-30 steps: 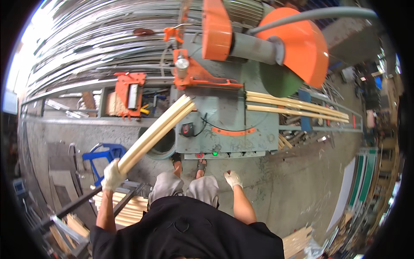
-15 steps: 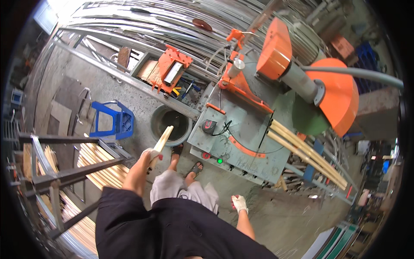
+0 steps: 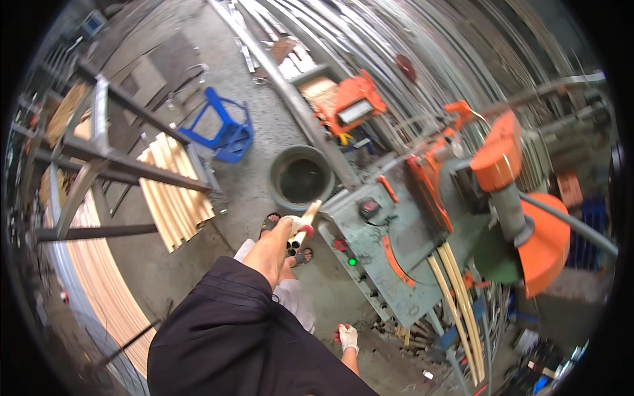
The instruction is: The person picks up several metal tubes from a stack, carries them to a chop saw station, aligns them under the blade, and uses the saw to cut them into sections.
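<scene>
Tubes (image 3: 311, 212) sit in left hand's (image 3: 298, 227) grip, bucket (image 3: 280, 173) just beyond; likely carrying step, needs steady hold. Right hand (image 3: 347, 336): can't tell.

1. Grey concrete floor (image 3: 264, 125), scuffed and stained, stretches through the middle of the frame.
2. Blue plastic stool (image 3: 234, 140), lying tipped over, left of upper centre.
3. Round grey tub (image 3: 272, 178) near the centre, its inside dark.
4. Dark metal rack (image 3: 132, 164) at the left.
5. Long metal profiles (image 3: 456, 66) piled across the upper right, light glinting off them.
6. Flat brown sheets (image 3: 145, 76), upper left.
</scene>
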